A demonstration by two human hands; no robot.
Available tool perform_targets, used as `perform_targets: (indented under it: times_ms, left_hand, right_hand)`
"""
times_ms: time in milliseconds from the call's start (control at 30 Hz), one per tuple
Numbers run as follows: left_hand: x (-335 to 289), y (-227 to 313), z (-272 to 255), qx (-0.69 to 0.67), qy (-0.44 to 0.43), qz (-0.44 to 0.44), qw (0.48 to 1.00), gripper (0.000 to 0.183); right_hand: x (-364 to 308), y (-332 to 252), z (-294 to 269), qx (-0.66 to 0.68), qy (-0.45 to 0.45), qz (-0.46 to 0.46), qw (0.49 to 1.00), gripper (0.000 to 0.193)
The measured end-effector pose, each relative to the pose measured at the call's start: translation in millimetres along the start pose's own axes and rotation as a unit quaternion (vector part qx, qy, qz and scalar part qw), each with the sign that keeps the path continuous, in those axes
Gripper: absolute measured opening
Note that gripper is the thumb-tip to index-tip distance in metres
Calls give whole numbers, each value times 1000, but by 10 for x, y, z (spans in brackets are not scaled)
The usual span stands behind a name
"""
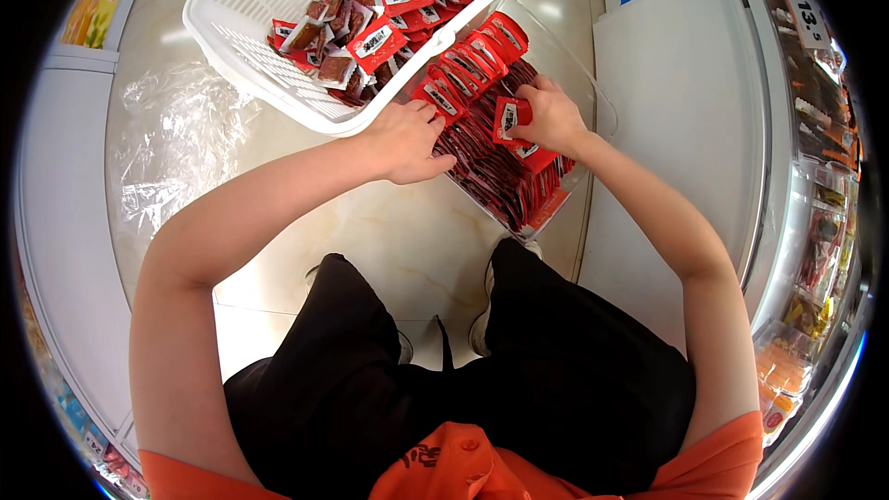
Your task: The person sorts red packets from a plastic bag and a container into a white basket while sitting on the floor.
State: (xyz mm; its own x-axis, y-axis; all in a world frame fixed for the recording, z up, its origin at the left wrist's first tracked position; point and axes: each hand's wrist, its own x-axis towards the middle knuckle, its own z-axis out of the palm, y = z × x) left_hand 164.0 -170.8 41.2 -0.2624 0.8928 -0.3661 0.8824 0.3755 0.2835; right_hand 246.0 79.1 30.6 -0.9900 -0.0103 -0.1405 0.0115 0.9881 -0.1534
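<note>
Gripping red snack sachet (508, 117) between thumb and fingers of right hand (553, 118), over packed sachet rows (477, 156) in clear display box (548, 211). Touching row's left edge with left hand (406, 142), loosely spread; cannot tell if pinching anything. Apparently filing sachets upright; calls for seating this one without toppling neighbours. Beyond, in white plastic basket (231, 11): loose sachets (378, 44).

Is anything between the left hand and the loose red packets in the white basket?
Yes: the white basket's near rim runs between the left hand and the loose packets. Nothing visible stands between the right hand and the red packet at its thumb.
</note>
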Motion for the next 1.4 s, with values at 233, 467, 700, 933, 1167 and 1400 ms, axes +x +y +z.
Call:
perform_targets:
  times_ms: [233,467,700,933,1167,1400]
  left_hand:
    - [22,5,-22,16,-24,-1,1000,69]
    - [-61,29,-6,-2,17,-5,1000,48]
    - [-195,138,69,-47,99,44,993,39]
    - [-17,69,14,-31,-1,-26,999,51]
    - [29,13,-45,-16,-55,-43,997,61]
    - [34,37,-34,-12,-36,-51,998,57]
  right_hand:
    - [110,-192,-217,-70,-200,-40,976,21]
    - [35,-619,-488,116,-207,25,971,24]
    - [71,-769,9,525,-191,275,782,25]
    - [238,-954,116,556,-73,359,746,18]
    - [348,-310,-132,250,-142,171,942,21]
    - [-68,36,-268,-87,-245,33,965,26]
